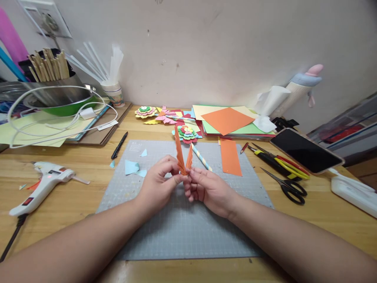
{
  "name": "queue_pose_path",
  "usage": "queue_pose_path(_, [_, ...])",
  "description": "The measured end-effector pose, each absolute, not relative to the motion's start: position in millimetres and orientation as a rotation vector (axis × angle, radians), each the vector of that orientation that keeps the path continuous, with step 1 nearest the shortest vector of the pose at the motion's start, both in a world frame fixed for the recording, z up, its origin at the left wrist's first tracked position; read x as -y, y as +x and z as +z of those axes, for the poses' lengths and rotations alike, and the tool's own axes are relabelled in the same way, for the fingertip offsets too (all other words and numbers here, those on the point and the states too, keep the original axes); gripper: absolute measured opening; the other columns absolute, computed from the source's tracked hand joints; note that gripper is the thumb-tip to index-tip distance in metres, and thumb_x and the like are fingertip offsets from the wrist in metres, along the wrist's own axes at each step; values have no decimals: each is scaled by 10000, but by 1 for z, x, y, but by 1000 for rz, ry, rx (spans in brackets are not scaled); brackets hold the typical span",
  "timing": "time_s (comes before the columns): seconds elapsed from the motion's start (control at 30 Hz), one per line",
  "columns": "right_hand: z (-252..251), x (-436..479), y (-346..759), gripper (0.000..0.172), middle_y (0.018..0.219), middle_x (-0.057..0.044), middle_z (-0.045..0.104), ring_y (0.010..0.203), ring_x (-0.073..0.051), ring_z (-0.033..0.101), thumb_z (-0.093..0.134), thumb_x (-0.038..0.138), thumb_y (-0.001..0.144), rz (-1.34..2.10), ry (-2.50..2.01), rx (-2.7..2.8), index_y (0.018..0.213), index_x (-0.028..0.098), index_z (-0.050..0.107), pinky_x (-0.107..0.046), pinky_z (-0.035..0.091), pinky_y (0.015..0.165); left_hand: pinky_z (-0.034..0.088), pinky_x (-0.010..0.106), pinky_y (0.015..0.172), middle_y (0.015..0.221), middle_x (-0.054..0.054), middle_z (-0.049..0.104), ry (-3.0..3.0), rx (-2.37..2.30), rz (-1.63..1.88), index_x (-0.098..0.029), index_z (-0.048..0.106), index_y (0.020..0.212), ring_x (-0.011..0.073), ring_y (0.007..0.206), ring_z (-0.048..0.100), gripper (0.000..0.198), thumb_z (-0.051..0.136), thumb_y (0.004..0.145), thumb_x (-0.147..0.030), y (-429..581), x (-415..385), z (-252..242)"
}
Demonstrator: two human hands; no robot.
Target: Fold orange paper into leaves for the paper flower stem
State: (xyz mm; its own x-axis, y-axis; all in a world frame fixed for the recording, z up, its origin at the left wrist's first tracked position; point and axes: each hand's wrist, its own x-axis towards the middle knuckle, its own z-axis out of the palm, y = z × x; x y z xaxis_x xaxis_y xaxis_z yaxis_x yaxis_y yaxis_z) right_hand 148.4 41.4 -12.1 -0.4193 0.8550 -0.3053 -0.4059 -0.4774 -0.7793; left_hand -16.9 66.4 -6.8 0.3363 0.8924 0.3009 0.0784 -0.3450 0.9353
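Note:
Both my hands meet above the middle of a grey cutting mat [182, 232], pinching one folded piece of orange paper [180, 153]. The paper is pleated and bent into a V, its two wings pointing up. My left hand [161, 181] grips the base of the V from the left, thumb and fingers closed. From the right, my right hand [210, 188] pinches the same base, its other fingers curled below. Just behind the hands lie a striped paper straw [202, 157] and a layered paper flower [186, 134]. A flat orange paper strip [231, 157] rests to the right.
A glue gun [44, 184] lies at left, near a black pen [119, 145] and blue scraps [131, 166]. Scissors [287, 186], pliers [271, 161] and a phone [306, 149] are at right. Paper sheets [228, 120] are stacked against the wall; a cup of glue sticks [113, 92] stands back left.

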Motion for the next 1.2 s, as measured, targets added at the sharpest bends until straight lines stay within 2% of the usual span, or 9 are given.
queue_pose_path(0.1, [-12, -41, 149, 289, 665, 2, 567, 549, -98, 544, 618, 449, 813, 1997, -891, 753, 840, 161, 621, -188, 378, 429, 441, 231, 650, 768, 4, 522, 2146, -889, 1180, -188, 677, 890, 110, 719, 528, 131, 582, 831, -119, -21, -64, -4])
queue_pose_path(0.2, [-11, -42, 151, 250, 633, 19, 536, 505, -69, 480, 658, 397, 792, 1993, -844, 728, 752, 158, 598, -169, 324, 406, 449, 206, 605, 778, 5, 506, 2362, -753, 1185, -183, 660, 940, 97, 691, 522, 185, 522, 859, -89, -22, -63, -2])
queue_pose_path(0.33, [-10, -43, 154, 247, 585, 33, 479, 492, -55, 422, 683, 356, 778, 2077, -784, 737, 716, 140, 579, -172, 307, 435, 461, 202, 583, 763, -9, 458, 2431, -599, 1217, -209, 668, 934, 90, 661, 505, 167, 546, 859, -122, -21, -63, -1])
queue_pose_path(0.47, [-10, -43, 154, 188, 595, 18, 504, 503, -64, 430, 691, 289, 760, 2169, -794, 759, 766, 133, 586, -174, 292, 434, 446, 194, 547, 723, -4, 478, 2437, -467, 1266, -196, 668, 953, 90, 627, 508, 164, 567, 846, -122, -19, -62, -1])
queue_pose_path(0.67, [-12, -39, 151, 146, 638, 18, 503, 518, -62, 441, 671, 249, 731, 2076, -812, 850, 723, 147, 566, -173, 288, 423, 391, 226, 510, 653, -3, 511, 2593, -698, 1270, -185, 656, 946, 107, 578, 493, 130, 564, 855, -166, -20, -60, -4])
queue_pose_path(0.8, [-11, -40, 151, 74, 682, 5, 526, 548, -74, 494, 642, 171, 714, 2065, -876, 849, 761, 149, 590, -169, 300, 412, 352, 252, 512, 650, 5, 529, 2814, -867, 1054, -174, 650, 927, 129, 575, 482, 162, 497, 894, -219, -24, -63, -3])
queue_pose_path(0.9, [-9, -41, 150, 107, 729, -15, 564, 560, -77, 515, 627, 132, 683, 2033, -931, 853, 789, 138, 611, -163, 307, 402, 340, 257, 513, 668, 7, 539, 2908, -1021, 785, -179, 650, 892, 141, 587, 497, 187, 475, 902, -244, -26, -65, -1])
queue_pose_path(1.07, [-11, -41, 148, 189, 810, -26, 582, 569, -78, 529, 629, 318, 782, 1968, -944, 882, 876, 155, 620, -169, 324, 392, 319, 276, 505, 677, 8, 531, 2985, -1181, 577, -192, 642, 886, 163, 584, 503, 172, 475, 898, -231, -26, -62, 3])
queue_pose_path(1.2, [-13, -40, 146, 271, 685, 4, 534, 518, -79, 502, 620, 418, 800, 1785, -1087, 997, 801, 149, 597, -181, 329, 376, 305, 280, 503, 653, 4, 520, 3036, -1111, 585, -187, 631, 814, 158, 568, 482, 191, 463, 901, -217, -25, -60, 5])
